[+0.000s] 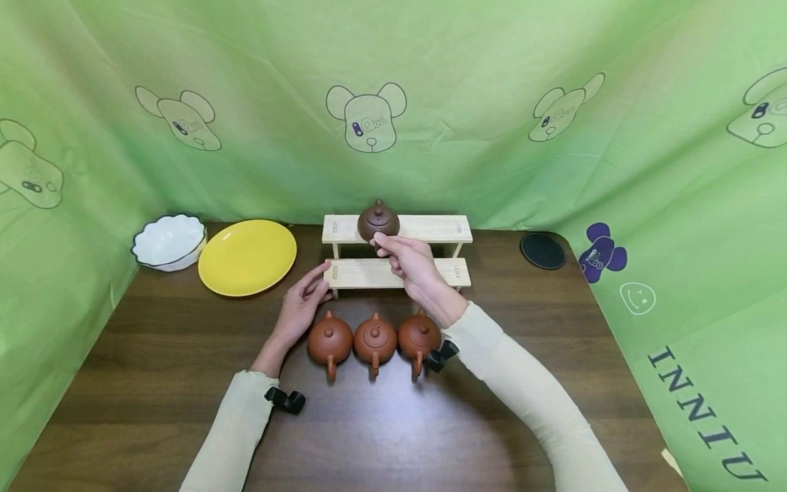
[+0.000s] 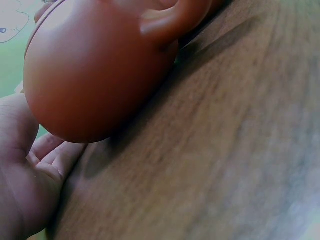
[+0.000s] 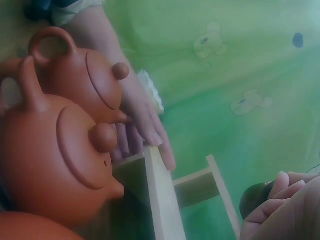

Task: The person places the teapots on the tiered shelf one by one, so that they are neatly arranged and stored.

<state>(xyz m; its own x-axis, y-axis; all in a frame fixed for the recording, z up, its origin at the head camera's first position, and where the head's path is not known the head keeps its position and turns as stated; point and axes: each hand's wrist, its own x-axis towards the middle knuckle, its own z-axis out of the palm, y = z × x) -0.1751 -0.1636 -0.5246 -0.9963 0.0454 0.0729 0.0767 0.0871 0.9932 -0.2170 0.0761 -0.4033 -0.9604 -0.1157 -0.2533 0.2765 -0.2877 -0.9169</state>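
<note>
Dark teapot (image 1: 378, 222) on upper shelf (image 1: 424, 229) is pinched near-side by right hand (image 1: 416, 265); lower shelf (image 1: 363, 273) is touched at left end by left hand (image 1: 300, 306), fingers extended.

Desk (image 1: 369, 437), far edge, centre: two-tier wooden stand (image 1: 363, 273); one dark brown teapot (image 1: 378, 220) at the upper tier (image 1: 427, 229), pinched by the right hand (image 1: 415, 266); left hand (image 1: 301, 302) touching the lower tier's left end. Nearer the front edge: three reddish-brown teapots (image 1: 375, 342) in a row. Far left corner: white scalloped bowl (image 1: 169, 242), yellow plate (image 1: 248, 258); far right corner: black disc (image 1: 543, 251).
</note>
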